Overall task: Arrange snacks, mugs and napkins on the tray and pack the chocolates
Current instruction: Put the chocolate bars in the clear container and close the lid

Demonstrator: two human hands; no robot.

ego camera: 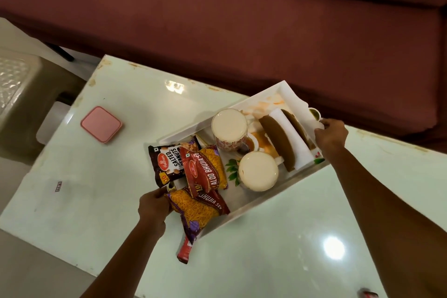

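Note:
A white rectangular tray [263, 100] sits slanted on the glossy table. Inside it stand two floral mugs, one further back [229, 129] and one nearer [258, 171], beside a brown holder with white napkins [289, 138]. Snack packets fill the tray's left end: salted peanuts [167, 164], aloo bhujia [208, 169] and bhujia sev [198, 208]. My left hand [153, 207] grips the tray's left end by the packets. My right hand [331, 134] grips the tray's right end.
A pink square lidded box [101, 124] lies on the table at the left. A red wrapped bar [185, 248] pokes out under the tray's near corner. A maroon sofa [242, 19] runs along the far side. A beige stool [19, 94] stands left.

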